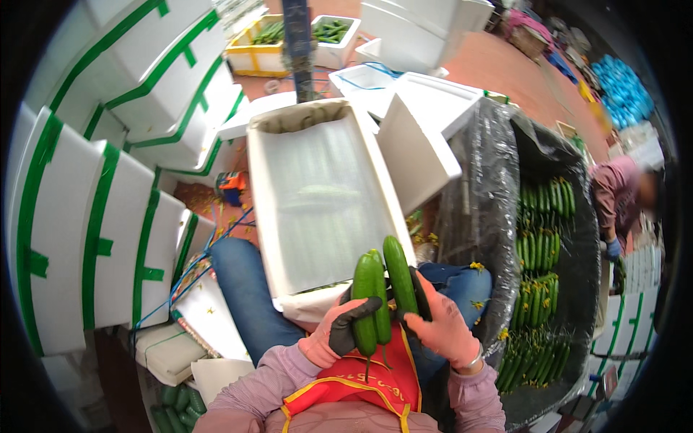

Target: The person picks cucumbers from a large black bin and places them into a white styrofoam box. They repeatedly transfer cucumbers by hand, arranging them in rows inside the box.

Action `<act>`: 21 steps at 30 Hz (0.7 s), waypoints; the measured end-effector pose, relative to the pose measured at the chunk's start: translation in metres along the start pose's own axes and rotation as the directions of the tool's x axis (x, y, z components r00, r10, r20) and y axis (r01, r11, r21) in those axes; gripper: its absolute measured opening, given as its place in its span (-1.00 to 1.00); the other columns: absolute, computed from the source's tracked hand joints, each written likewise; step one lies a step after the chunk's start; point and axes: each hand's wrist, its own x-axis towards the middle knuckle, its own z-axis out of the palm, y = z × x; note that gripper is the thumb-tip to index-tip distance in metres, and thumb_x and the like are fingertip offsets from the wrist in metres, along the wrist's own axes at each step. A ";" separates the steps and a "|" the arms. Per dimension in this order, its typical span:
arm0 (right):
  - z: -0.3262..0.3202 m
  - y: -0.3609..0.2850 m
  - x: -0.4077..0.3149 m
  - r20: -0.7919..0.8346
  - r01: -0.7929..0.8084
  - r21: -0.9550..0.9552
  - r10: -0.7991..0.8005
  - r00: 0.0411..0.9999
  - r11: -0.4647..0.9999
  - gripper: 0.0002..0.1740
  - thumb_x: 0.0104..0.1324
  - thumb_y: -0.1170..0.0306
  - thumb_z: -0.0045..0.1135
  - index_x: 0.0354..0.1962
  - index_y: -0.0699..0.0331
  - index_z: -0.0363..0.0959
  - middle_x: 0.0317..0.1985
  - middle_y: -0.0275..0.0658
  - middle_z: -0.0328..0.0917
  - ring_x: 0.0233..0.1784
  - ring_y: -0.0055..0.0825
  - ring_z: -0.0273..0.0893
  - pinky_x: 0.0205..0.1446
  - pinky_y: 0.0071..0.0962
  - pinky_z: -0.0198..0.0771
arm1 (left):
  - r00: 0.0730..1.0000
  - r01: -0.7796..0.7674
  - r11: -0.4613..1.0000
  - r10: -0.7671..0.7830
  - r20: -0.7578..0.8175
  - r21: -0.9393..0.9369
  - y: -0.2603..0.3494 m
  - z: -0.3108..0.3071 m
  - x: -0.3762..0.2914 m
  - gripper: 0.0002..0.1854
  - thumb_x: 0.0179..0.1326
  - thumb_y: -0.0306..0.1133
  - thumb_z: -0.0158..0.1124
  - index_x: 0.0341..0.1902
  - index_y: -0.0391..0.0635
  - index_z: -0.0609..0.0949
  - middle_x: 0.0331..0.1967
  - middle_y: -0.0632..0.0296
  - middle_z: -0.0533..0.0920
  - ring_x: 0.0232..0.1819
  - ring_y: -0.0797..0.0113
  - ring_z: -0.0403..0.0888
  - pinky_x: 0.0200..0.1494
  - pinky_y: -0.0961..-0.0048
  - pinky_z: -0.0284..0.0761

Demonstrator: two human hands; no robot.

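My left hand (341,328), in a pink glove with a dark palm, grips two green cucumbers (366,308) side by side, stems towards me. In my right hand (441,322), gloved alike, is another cucumber (399,273); whether more lie behind it I cannot tell. Both hands are above my lap, at the near end of a white foam box (265,233). Inside the box, a translucent sheet (325,227) covers cucumbers that show faintly through it.
At right, a crate lined with black plastic (574,260) holds rows of cucumbers (533,303). A foam lid (417,151) leans against my box's right side. Stacked foam boxes (124,216) with green tape rise at left. Beyond the crate, a person (617,200) works. A tape dispenser (231,187) lies on the floor.
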 end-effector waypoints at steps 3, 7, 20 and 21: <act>0.030 -0.002 0.059 0.047 -0.009 0.120 0.004 0.999 0.993 -0.21 0.30 0.36 0.10 0.41 0.45 0.05 -0.03 0.19 0.59 0.11 0.05 0.56 0.17 -0.25 0.42 | 0.958 -0.279 0.953 0.268 -0.105 -0.116 0.026 -0.019 -0.032 -0.56 0.39 -0.35 0.21 0.29 -0.24 0.46 0.07 0.10 0.62 0.07 0.20 0.64 0.17 0.26 0.58; 0.104 -0.001 0.141 0.186 -0.003 -0.049 0.012 0.983 0.999 -0.22 0.38 0.23 -0.05 0.37 0.62 0.00 0.05 0.42 0.48 0.19 0.21 0.46 0.27 -0.11 0.34 | 0.729 -0.656 0.747 0.664 -0.167 0.109 0.078 -0.048 -0.066 -0.41 0.38 -0.31 0.12 0.45 -0.17 0.31 0.35 0.04 0.45 0.39 0.04 0.40 0.48 -0.08 0.24; 0.121 -0.020 0.129 0.404 0.077 -0.106 -0.027 0.914 0.991 -0.16 0.37 0.24 0.05 0.42 0.51 -0.07 -0.17 0.28 0.59 -0.07 0.18 0.57 0.04 -0.07 0.45 | 0.899 -0.438 0.893 0.430 -0.085 -0.102 0.102 -0.079 -0.036 -0.46 0.41 -0.36 0.02 0.43 -0.25 0.35 0.38 -0.01 0.42 0.38 0.07 0.39 0.47 0.16 0.21; 0.121 -0.016 0.131 0.289 0.042 -0.138 0.000 0.957 0.990 -0.16 0.37 0.23 0.04 0.41 0.54 -0.07 -0.16 0.28 0.58 -0.06 0.18 0.57 0.05 -0.08 0.45 | 0.899 -0.429 0.892 0.407 -0.164 -0.138 0.100 -0.080 -0.028 -0.56 0.38 -0.43 0.15 0.31 -0.26 0.48 -0.01 0.15 0.63 0.03 0.29 0.61 0.16 0.33 0.55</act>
